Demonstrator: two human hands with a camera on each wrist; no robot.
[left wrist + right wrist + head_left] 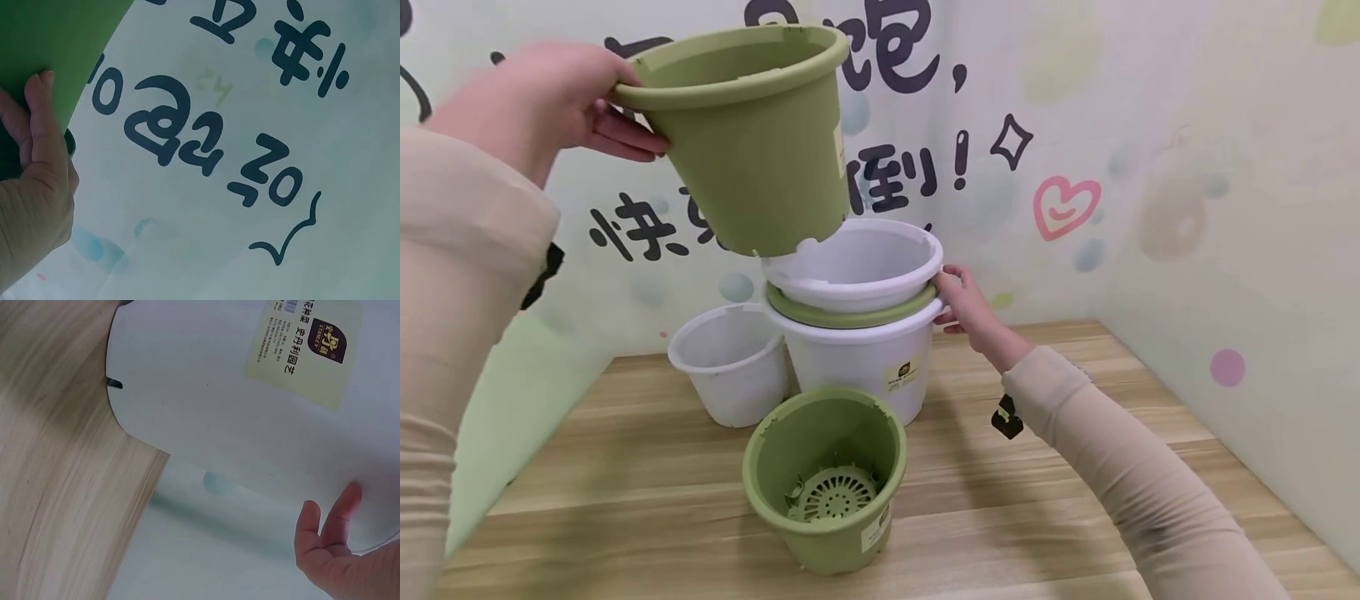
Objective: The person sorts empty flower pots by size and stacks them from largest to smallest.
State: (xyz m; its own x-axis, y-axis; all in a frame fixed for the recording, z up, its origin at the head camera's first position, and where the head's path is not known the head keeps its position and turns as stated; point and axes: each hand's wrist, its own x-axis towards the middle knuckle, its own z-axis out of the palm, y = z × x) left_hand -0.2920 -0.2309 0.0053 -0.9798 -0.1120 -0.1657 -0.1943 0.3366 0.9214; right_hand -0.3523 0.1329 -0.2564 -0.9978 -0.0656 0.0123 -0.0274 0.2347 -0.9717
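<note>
My left hand [576, 100] grips the rim of a green plastic flower pot [760, 158], holding it up in the air, slightly tilted, at upper left. In the left wrist view, fingers lie against its outer wall. Below stands a stack: a white pot [880, 287] on top, a green rim [850, 318] beneath it, and a larger labelled white pot [850, 362] at the bottom. My right hand [973, 312] holds the stack's right side at the rims. In the right wrist view, its fingertips touch the white wall below the label [306, 353].
A smaller green pot [827, 533] with a slotted bottom stands upright in front of the stack on the wooden table [647, 500]. Left of the stack is another white pot [737, 387]. A decorated wall [1150, 167] closes off the back and right.
</note>
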